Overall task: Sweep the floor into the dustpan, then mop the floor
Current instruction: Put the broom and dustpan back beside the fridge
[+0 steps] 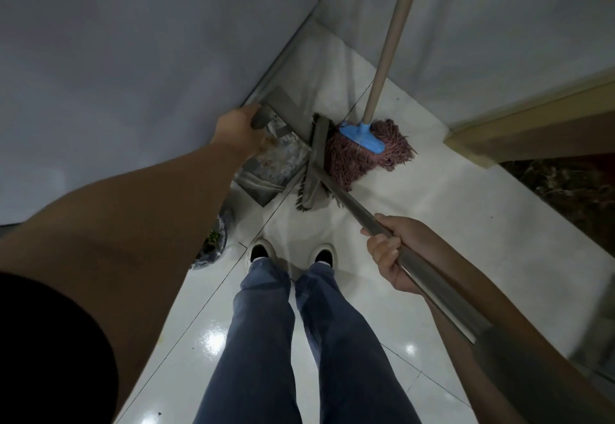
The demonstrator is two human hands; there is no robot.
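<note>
My left hand (pixel 238 130) grips the upright handle of a grey dustpan (pixel 273 165) that stands on the white tiled floor against the left wall, with dust and debris in its pan. My right hand (pixel 391 250) is closed around the metal handle of a grey broom, whose head (pixel 312 170) rests on the floor just right of the dustpan's mouth. Behind the broom head a mop (pixel 362 152) with dark red strings and a blue clamp leans in the corner, its beige pole rising up along the wall.
Grey walls close in on the left and at the back. A wooden door frame (pixel 519 130) and dark patterned flooring lie to the right. A dark bag or bin (pixel 213 243) sits by my left foot. My legs and shoes stand on glossy tiles.
</note>
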